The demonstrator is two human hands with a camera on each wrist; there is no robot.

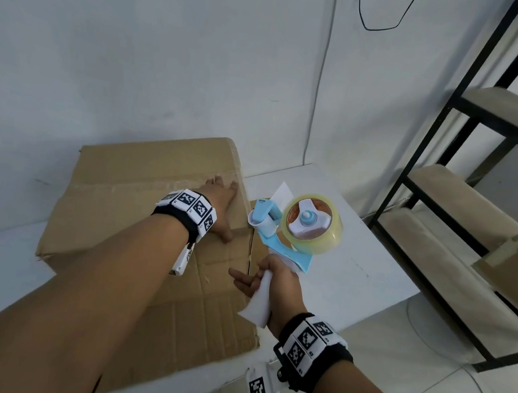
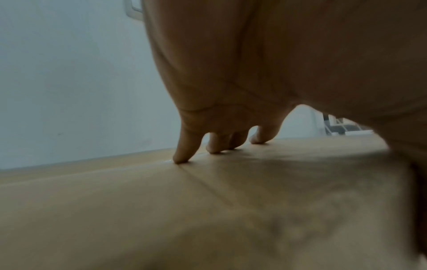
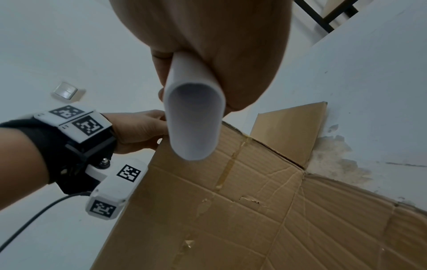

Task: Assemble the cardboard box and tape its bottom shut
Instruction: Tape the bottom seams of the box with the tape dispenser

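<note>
A brown cardboard box point(image 1: 126, 213) stands on a white table, its closed flaps facing up, with a side panel spread toward me. My left hand point(image 1: 221, 205) presses flat on the top near the right edge, its fingertips point(image 2: 180, 160) straight and touching a glossy seam on the cardboard point(image 2: 208, 210). My right hand point(image 1: 273, 282) grips the white handle point(image 3: 194, 118) of a blue tape dispenser point(image 1: 282, 234), held in the air just right of the box point(image 3: 231, 210). A roll of clear tape point(image 1: 312, 226) sits on the dispenser.
The white table point(image 1: 355, 272) ends at its right edge close to the dispenser. A black metal shelf point(image 1: 466, 174) with board shelves and cardboard pieces stands further right. A white wall runs directly behind the box. A cable hangs on the wall.
</note>
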